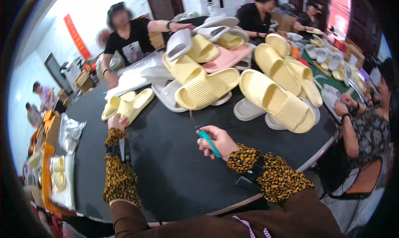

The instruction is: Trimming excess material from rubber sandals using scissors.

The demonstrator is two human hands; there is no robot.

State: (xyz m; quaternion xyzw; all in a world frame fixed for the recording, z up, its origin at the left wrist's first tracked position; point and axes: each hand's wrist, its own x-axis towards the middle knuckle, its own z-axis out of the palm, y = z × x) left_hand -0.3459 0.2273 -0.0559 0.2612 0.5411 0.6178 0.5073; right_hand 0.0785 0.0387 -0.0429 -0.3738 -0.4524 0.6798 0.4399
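The left hand (117, 122) fingers are hidden behind the yellow slipper (134, 105).

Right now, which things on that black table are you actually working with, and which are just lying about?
In hand:
- left hand on a pair of yellow slippers
- right hand gripping a small teal-handled tool

Lying about:
- heap of yellow, white and pink slippers mid-table
- clear plastic bags at the left edge
- black table itself
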